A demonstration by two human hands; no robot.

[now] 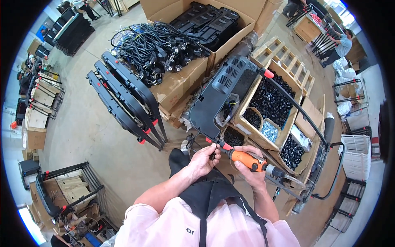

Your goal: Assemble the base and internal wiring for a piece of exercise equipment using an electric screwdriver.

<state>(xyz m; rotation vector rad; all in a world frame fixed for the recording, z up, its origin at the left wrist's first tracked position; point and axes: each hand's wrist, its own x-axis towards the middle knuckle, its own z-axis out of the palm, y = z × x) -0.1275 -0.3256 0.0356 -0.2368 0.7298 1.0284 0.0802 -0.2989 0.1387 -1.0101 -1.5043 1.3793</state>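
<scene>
My right hand [254, 172] is wrapped round an orange power screwdriver [245, 159] with a hose at its rear end. Its front points left, toward the red piece [224, 145] at the near end of a black plastic housing [207, 109]. My left hand [202, 161] is closed, with a few small black pieces [212, 156] showing between its fingers; their exact kind is too small to make out. The left fingertips are close beside the red piece and the driver's front. The housing has vent slots and joins a black tubular frame [302, 109].
Beyond the housing, an open carton [277, 142] holds many black parts and a bag of silvery hardware [269, 131]. Black power cords [160, 51] lie heaped on a carton at back left. Three black frames [123, 96] stand to the left. A wooden pallet [284, 53] lies behind.
</scene>
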